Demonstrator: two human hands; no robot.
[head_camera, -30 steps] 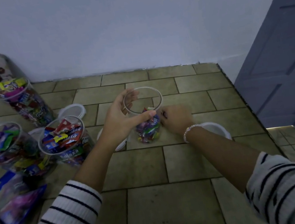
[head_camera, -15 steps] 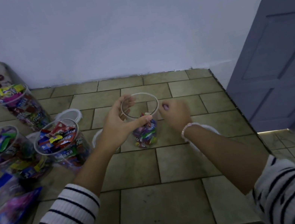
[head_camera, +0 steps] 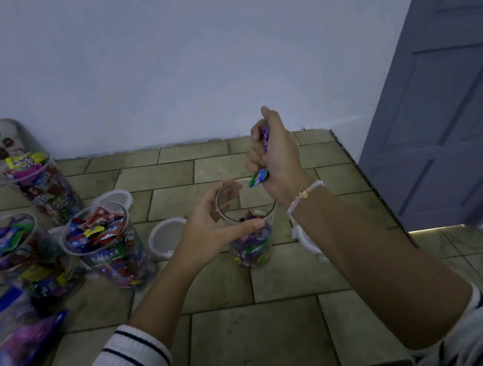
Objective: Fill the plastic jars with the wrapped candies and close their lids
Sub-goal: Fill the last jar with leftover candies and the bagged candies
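Step in hand: loading the open jar (head_camera: 253, 245), which stands on the tiled bench (head_camera: 255, 341) and is about one-third full by eye. The left hand (head_camera: 210, 230) grips it at the rim, thumb on the near side, fingers round the far side. The right hand (head_camera: 276, 150) is raised above the mouth, curled round wrapped candies (head_camera: 260, 177); a green-blue one sticks out below the fist and a purple one shows at the top. To do well: bring the fist down over the centre of the mouth before letting go, so nothing bounces off the rim; keep the left fingers outside the opening; keep the jar braced, since it is narrow and lightly loaded and would likely tip. Count: five jars in view, namely this one and four full jars (head_camera: 110, 251) to the left, the farthest cut off by the frame edge. None has its lid on. Three loose lids (head_camera: 166, 238) are certain, one half hidden behind the right forearm; a fourth may lie between the full jars, cannot tell. Two candy bags (head_camera: 20, 344) at lower left. Candies in the fist: at least two, the rest hidden.
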